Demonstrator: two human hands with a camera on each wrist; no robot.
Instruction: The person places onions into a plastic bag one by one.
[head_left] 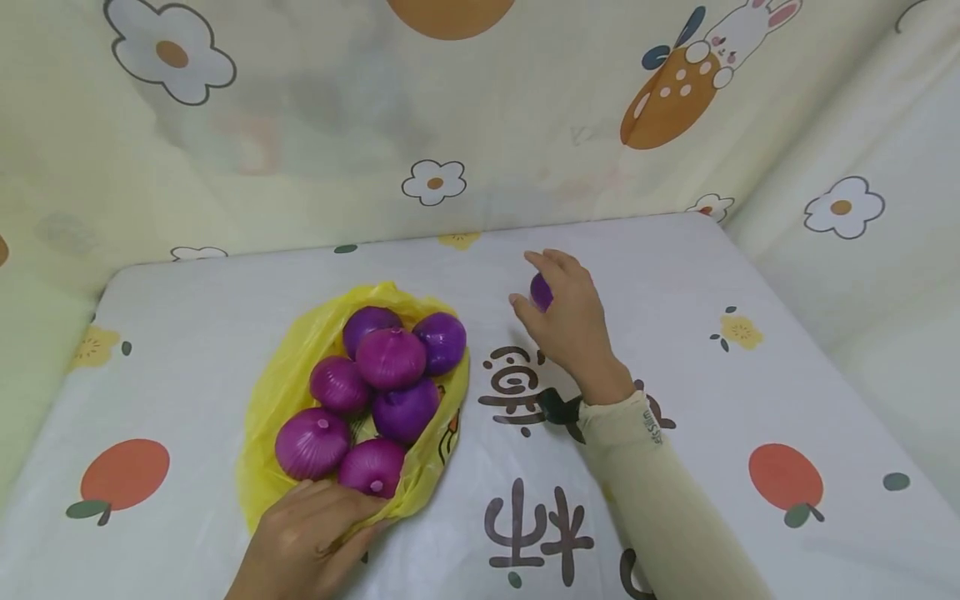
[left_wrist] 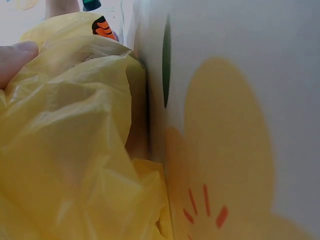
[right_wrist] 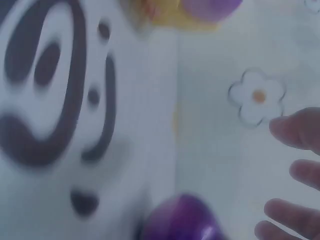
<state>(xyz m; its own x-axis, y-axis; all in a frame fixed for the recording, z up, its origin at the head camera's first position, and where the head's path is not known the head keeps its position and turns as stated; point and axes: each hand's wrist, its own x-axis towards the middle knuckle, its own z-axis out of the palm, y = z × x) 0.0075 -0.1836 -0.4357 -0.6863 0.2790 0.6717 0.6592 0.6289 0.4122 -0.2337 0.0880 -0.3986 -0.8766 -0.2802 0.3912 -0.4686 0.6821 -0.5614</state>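
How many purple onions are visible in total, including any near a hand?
8. Seven lie piled in the yellow bag, around the top onion. One single onion sits apart under the right hand. More may be hidden beneath the pile.

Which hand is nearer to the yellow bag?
Left. The left hand grips the near edge of the yellow bag of purple onions. The right hand is off to the bag's right, on a lone onion.

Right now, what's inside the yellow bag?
Seven purple onions lie piled in the open yellow bag. The left hand grips its near edge. Whatever lies beneath the pile is covered.
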